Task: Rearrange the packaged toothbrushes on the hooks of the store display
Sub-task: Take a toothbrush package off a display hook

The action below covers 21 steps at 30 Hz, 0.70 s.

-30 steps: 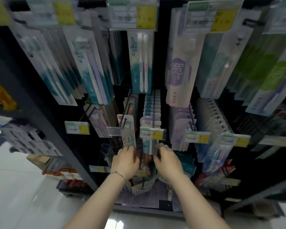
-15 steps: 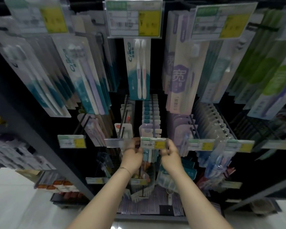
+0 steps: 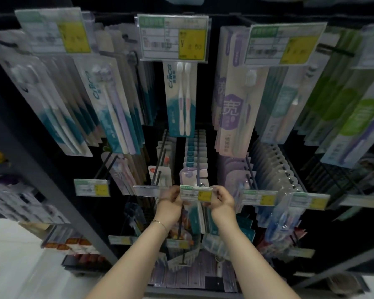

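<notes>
**Both hands on the price tag at the tip of a middle hook**

My left hand (image 3: 171, 199) and right hand (image 3: 221, 200) are raised side by side and apart. Each has its fingers curled round one end of the small price tag (image 3: 195, 193) between them: the left pinches its left end, the right its right end. A thin bracelet (image 3: 159, 222) lies on my left wrist. The tag sits at the front tip of a hook (image 3: 198, 175). A file of toothbrush packs (image 3: 194, 160) hangs along that hook behind the tag, the front pack just behind my fingers. Just to the left, a clear label strip (image 3: 146, 189) fronts a hook bearing a red-and-white pack (image 3: 160, 174). To the right hang rows of clear packs (image 3: 276, 169). Above, a two-brush pack (image 3: 181, 98) hangs under a large price tag (image 3: 173, 37). Pale floor (image 3: 13, 266) shows at lower left
</notes>
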Motion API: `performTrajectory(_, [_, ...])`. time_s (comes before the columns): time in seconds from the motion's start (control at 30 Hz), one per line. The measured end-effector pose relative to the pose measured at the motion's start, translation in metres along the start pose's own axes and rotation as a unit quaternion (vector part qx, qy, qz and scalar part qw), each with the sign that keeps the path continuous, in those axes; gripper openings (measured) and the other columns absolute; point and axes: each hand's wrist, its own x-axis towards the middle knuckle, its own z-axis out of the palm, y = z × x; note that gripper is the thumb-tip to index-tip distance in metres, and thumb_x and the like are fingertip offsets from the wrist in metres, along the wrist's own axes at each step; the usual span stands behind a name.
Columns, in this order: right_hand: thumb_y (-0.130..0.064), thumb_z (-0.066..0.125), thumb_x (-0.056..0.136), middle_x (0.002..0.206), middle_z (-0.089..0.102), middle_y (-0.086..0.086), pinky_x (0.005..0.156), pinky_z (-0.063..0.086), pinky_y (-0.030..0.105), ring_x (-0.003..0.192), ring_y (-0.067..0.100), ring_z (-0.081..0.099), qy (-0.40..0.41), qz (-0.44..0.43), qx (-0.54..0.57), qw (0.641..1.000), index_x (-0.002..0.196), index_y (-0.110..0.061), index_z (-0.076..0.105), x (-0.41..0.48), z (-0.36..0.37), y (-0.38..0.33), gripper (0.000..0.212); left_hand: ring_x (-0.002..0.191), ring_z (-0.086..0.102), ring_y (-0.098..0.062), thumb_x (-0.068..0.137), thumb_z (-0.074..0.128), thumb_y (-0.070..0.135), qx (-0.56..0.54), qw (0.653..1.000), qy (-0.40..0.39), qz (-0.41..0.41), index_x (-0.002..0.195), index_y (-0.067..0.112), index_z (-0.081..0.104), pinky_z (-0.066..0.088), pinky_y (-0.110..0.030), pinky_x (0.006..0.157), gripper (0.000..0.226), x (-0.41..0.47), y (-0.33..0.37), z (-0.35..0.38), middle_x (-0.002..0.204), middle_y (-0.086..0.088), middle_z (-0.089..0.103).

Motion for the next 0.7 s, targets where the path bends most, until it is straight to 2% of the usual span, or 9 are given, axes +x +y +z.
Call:
performTrajectory(0.17, [-0.005,0.053,0.099,0.084,0.068,0.000,0.059,0.048,0.014,0.073,0.008,0.063,0.003,-0.014,0.006,1.000,0.091,-0.013,0.066,-0.005,-0.004,-0.014,0.017,0.094,0.069,-0.018,0.094,0.056,-0.009,-0.035,0.999,-0.019,-0.025,0.097,0.012,0.067,0.057,-0.037,0.089,0.024,-0.001,0.005,0.002,0.100,-0.005,0.072])
performTrajectory(0.27, [-0.003,0.053,0.098,0.086,0.070,0.001,0.059,0.048,0.017,0.073,0.009,0.063,-0.007,0.002,0.009,1.000,0.092,-0.015,0.067,-0.008,-0.005,-0.019,0.019,0.083,0.072,-0.014,0.093,0.057,-0.010,-0.046,0.997,-0.025,-0.056,0.098,0.013,0.065,0.060,-0.032,0.082,0.025,-0.002,0.003,0.002,0.098,-0.005,0.073])
performTrajectory(0.33, [0.003,0.051,0.096,0.087,0.072,0.000,0.062,0.049,0.020,0.076,0.009,0.065,-0.021,0.008,-0.008,1.000,0.091,-0.017,0.069,-0.010,-0.004,-0.020,0.028,0.075,0.073,-0.014,0.098,0.052,-0.006,-0.069,0.994,-0.020,-0.081,0.106,0.009,0.064,0.060,-0.027,0.075,0.021,-0.003,-0.001,-0.001,0.100,-0.008,0.072])
performTrajectory(0.4, [0.013,0.047,0.091,0.087,0.073,-0.003,0.065,0.050,0.021,0.082,0.010,0.067,-0.038,0.008,-0.033,0.999,0.088,-0.019,0.070,-0.013,-0.003,-0.021,0.040,0.075,0.072,-0.017,0.100,0.050,-0.001,-0.086,0.991,-0.019,-0.097,0.113,0.003,0.062,0.061,-0.026,0.073,0.018,-0.004,-0.005,-0.005,0.104,-0.013,0.071])
performTrajectory(0.53, [0.025,0.040,0.080,0.085,0.073,-0.012,0.066,0.052,0.017,0.083,0.002,0.067,-0.058,0.009,-0.045,0.997,0.087,-0.026,0.071,-0.025,0.003,-0.021,0.060,0.077,0.072,-0.022,0.100,0.055,0.005,-0.074,0.992,-0.024,-0.100,0.107,0.003,0.067,0.060,-0.030,0.078,0.014,-0.008,-0.010,-0.015,0.105,-0.017,0.073])
performTrajectory(0.63, [0.013,0.048,0.092,0.075,0.072,-0.018,0.059,0.050,0.012,0.073,-0.004,0.067,-0.062,0.015,-0.023,0.998,0.090,-0.021,0.072,-0.032,0.009,-0.016,0.041,0.080,0.072,-0.024,0.100,0.058,0.011,-0.050,0.993,-0.025,-0.105,0.108,-0.001,0.065,0.059,-0.036,0.077,0.016,-0.014,-0.014,-0.025,0.104,-0.020,0.073])
performTrajectory(0.7, [-0.003,0.058,0.096,0.075,0.072,-0.014,0.060,0.051,0.016,0.072,0.001,0.068,-0.051,0.023,-0.027,0.998,0.086,-0.021,0.071,-0.036,0.012,-0.009,0.024,0.081,0.073,-0.023,0.100,0.059,0.014,-0.038,0.994,-0.027,-0.103,0.104,0.001,0.065,0.059,-0.028,0.067,0.015,-0.020,-0.020,-0.031,0.101,-0.020,0.073])
